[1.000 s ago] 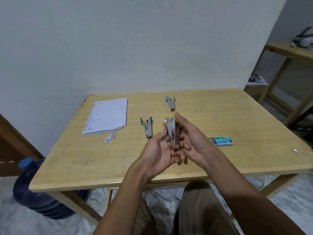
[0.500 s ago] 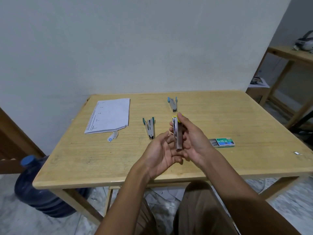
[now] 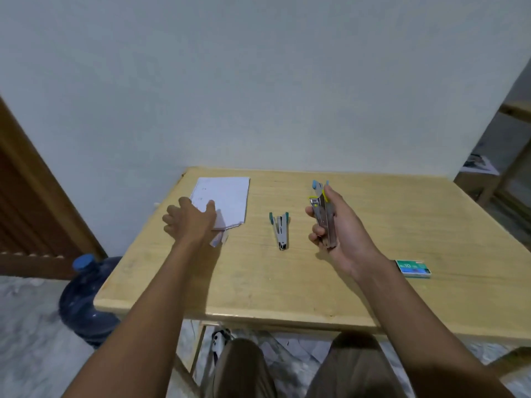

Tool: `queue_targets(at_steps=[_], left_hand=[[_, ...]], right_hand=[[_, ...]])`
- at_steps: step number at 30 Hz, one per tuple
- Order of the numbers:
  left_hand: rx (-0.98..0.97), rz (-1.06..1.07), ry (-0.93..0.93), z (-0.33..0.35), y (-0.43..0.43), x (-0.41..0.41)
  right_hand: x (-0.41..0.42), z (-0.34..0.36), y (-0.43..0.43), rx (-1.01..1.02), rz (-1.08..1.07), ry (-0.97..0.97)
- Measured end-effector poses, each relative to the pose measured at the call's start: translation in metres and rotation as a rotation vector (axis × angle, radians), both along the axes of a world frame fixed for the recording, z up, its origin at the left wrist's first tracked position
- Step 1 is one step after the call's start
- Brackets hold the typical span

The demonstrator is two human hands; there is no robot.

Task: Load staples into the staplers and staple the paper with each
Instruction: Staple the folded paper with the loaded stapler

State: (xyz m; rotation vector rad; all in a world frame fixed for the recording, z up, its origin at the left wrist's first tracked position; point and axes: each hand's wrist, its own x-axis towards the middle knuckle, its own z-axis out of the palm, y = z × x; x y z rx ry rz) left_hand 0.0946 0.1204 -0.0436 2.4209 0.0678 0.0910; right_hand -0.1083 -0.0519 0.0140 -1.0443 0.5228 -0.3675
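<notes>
My right hand (image 3: 342,234) is closed around a metal stapler with yellow trim (image 3: 323,222), held upright above the wooden table (image 3: 258,282). Behind it a blue-tipped stapler (image 3: 317,188) lies on the table, partly hidden. A teal-tipped stapler (image 3: 280,229) lies flat in the middle. My left hand (image 3: 189,222) reaches over the near corner of the white paper stack (image 3: 227,199) at the far left, fingers spread and resting on it. A small folded paper scrap (image 3: 219,239) lies just under my left wrist.
A green staple box (image 3: 413,268) lies on the table to the right of my right forearm. A blue water jug (image 3: 83,300) stands on the floor at the left. A wooden door is at far left, wooden shelving at far right.
My left hand let go of the yellow-trimmed stapler and moved left to the paper stack. My right hand kept the stapler. The view shifted left.
</notes>
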Motion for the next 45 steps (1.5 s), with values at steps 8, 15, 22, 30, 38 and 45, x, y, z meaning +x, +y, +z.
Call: queue_targets(at_steps=[8,15,22,30,38,45], left_hand=[[0.162,-0.033,0.249,0.008,-0.002,0.031],[-0.278,-0.111,0.249,0.012,0.026,0.054],[-0.741,-0.398,0.287,0.04,0.057,0.022],[-0.884,-0.542,0.361,0.054,0.06,-0.016],[-0.931,-0.647,0.359,0.057,0.061,-0.033],[-0.86,-0.447,0.175,0.061,0.049,-0.048]], right_hand=[[0.008,-0.005,-0.003,-0.078,0.013,-0.003],[0.013,-0.008,-0.003,-0.203,-0.015,-0.002],[0.034,-0.001,0.0,-0.53,-0.018,0.155],[0.06,0.005,0.019,-0.601,0.116,0.113],[0.057,0.0,0.03,-0.434,0.134,0.09],[0.053,0.001,0.033,-0.374,0.084,0.002]])
